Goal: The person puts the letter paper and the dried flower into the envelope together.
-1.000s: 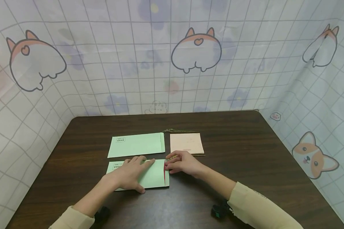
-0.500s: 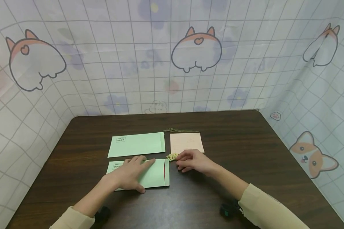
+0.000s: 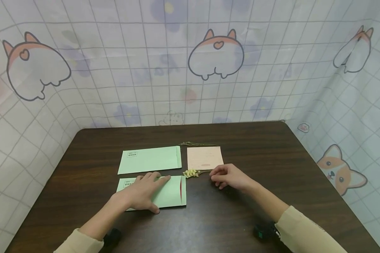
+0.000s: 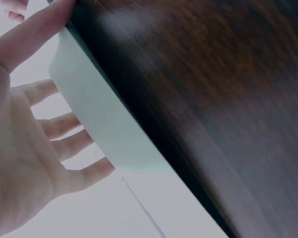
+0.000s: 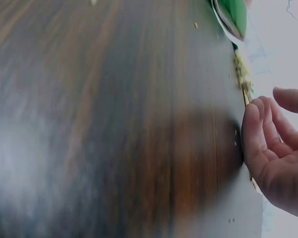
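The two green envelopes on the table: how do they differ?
The near envelope lies under the left hand, whose straight fingers press it; the far envelope lies untouched. The near envelope shows a red strip at its right end; the far envelope shows none. Both are pale green, lie flat and carry a small printed box at the left.

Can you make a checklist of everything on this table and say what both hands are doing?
Surface: dark wooden table, bare in front and at right.
Job's things: near green envelope lies flat, a red strip showing at its right end; dried flower sprig lies just beyond its right end.
Clutter: second green envelope, peach card, another sprig behind the card.
Grips: left hand presses flat on the near envelope; right hand rests loosely curled by the sprig's stem; whether it pinches the stem is unclear.
Cables: nothing seen.
Surroundings: checked cloth walls with cartoon corgis.
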The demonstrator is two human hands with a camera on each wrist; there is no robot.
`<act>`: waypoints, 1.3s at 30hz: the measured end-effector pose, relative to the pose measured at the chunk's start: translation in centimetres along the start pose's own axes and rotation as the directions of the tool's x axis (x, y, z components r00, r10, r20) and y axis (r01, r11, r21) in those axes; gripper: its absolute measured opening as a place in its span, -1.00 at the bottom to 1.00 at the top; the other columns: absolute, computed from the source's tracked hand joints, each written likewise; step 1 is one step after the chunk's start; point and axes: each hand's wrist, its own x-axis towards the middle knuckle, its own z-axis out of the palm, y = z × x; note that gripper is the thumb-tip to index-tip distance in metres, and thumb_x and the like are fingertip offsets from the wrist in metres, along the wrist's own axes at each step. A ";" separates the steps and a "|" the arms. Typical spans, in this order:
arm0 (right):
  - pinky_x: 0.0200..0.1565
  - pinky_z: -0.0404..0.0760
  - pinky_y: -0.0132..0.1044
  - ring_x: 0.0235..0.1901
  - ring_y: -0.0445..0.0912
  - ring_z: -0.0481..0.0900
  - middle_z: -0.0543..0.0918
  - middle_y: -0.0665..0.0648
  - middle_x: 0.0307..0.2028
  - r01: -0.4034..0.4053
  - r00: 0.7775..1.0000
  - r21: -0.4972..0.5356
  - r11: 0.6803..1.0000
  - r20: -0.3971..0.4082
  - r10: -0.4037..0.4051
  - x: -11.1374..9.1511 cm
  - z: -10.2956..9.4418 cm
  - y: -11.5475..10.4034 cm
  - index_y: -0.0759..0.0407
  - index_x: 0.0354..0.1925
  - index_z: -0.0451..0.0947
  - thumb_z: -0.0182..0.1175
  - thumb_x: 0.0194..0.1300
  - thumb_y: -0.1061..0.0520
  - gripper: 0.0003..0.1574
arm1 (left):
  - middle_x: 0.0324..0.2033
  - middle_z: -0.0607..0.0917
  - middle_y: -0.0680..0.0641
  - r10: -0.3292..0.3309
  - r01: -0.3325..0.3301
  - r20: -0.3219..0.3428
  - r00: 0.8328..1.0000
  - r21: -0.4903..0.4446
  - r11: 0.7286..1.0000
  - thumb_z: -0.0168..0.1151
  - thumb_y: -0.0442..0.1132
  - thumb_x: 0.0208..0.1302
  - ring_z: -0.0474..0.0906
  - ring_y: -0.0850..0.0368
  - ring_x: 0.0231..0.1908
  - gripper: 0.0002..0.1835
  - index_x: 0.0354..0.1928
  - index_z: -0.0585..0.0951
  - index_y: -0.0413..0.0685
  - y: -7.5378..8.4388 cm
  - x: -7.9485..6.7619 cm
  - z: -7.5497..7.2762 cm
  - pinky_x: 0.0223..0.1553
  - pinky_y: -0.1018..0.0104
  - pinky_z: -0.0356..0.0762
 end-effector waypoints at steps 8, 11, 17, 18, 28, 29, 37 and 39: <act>-0.33 0.72 -0.14 -0.41 -0.01 0.60 0.66 0.25 -0.38 0.015 0.998 -0.071 0.997 -0.053 -0.019 -0.8 -1.9 0.5 0.43 -0.07 0.61 0.26 0.47 0.19 -0.73 | 0.32 0.38 -0.20 0.012 -0.012 -0.004 1.000 0.012 1.000 0.67 0.08 -0.04 0.29 -0.18 0.34 0.15 0.57 0.26 -0.04 0.1 0.0 -0.1 0.19 -0.25 0.27; -0.34 0.72 -0.14 -0.41 0.01 0.59 0.64 0.23 -0.39 0.013 0.997 -0.109 0.994 -0.076 -0.022 -0.9 -2.5 0.7 0.41 -0.09 0.62 0.25 0.48 0.18 -0.75 | 0.32 0.38 -0.21 0.007 -0.007 -0.003 1.000 0.013 1.000 0.67 0.09 -0.03 0.29 -0.18 0.34 0.15 0.57 0.26 -0.03 0.1 0.0 -0.2 0.19 -0.26 0.28; -0.35 0.70 -0.15 -0.39 0.01 0.59 0.63 0.23 -0.35 -0.002 0.989 -0.190 0.982 -0.145 -0.026 -0.8 -3.4 0.9 0.35 -0.08 0.66 0.25 0.48 0.17 -0.77 | 0.30 0.39 -0.18 -0.005 0.005 -0.006 1.000 0.014 1.000 0.68 0.08 -0.04 0.31 -0.17 0.31 0.14 0.56 0.27 -0.02 0.1 0.0 -0.3 0.19 -0.26 0.28; -0.35 0.69 -0.15 -0.40 0.01 0.58 0.63 0.22 -0.34 -0.003 0.987 -0.203 0.979 -0.156 -0.029 -0.7 -3.5 0.9 0.34 -0.08 0.66 0.25 0.48 0.17 -0.77 | 0.30 0.39 -0.18 -0.006 0.006 -0.006 1.000 0.015 1.000 0.68 0.08 -0.04 0.31 -0.16 0.31 0.14 0.56 0.27 -0.02 0.1 0.0 -0.3 0.19 -0.26 0.28; -0.44 0.64 -0.17 -0.47 -0.04 0.54 0.64 0.12 -0.38 -0.029 0.975 -0.292 0.956 -0.217 -0.037 0.2 -3.6 1.4 0.24 -0.14 0.71 0.28 0.45 0.17 -0.85 | 0.28 0.40 -0.16 0.009 -0.009 -0.016 1.000 0.006 1.000 0.68 0.06 -0.05 0.32 -0.15 0.29 0.13 0.55 0.27 -0.04 0.1 -0.1 -0.2 0.19 -0.25 0.28; -0.46 0.63 -0.17 -0.48 -0.04 0.53 0.64 0.12 -0.39 -0.029 0.975 -0.299 0.954 -0.220 -0.040 0.2 -3.5 1.4 0.24 -0.15 0.71 0.29 0.44 0.17 -0.86 | 0.28 0.40 -0.16 0.009 -0.009 -0.015 1.000 0.005 1.000 0.68 0.06 -0.04 0.32 -0.15 0.30 0.13 0.55 0.27 -0.03 0.1 -0.1 -0.2 0.20 -0.25 0.28; -0.53 0.60 -0.23 -0.58 -0.09 0.51 0.62 0.07 -0.47 -0.046 0.971 -0.350 0.936 -0.237 -0.041 0.6 -3.2 1.5 0.19 -0.21 0.74 0.35 0.37 0.23 -0.94 | 0.29 0.39 -0.14 0.006 -0.006 -0.014 1.000 0.001 1.000 0.67 0.05 -0.03 0.30 -0.12 0.31 0.12 0.55 0.27 -0.01 0.2 -0.1 -0.1 0.20 -0.24 0.28; -0.55 0.60 -0.24 -0.60 -0.11 0.51 0.61 0.06 -0.48 -0.045 0.970 -0.370 0.928 -0.239 -0.048 0.6 -3.1 1.4 0.20 -0.22 0.75 0.36 0.35 0.25 -0.95 | 0.29 0.40 -0.14 0.005 -0.006 -0.017 1.000 -0.002 1.000 0.67 0.04 -0.03 0.30 -0.12 0.32 0.12 0.55 0.27 -0.01 0.2 -0.1 -0.1 0.20 -0.25 0.28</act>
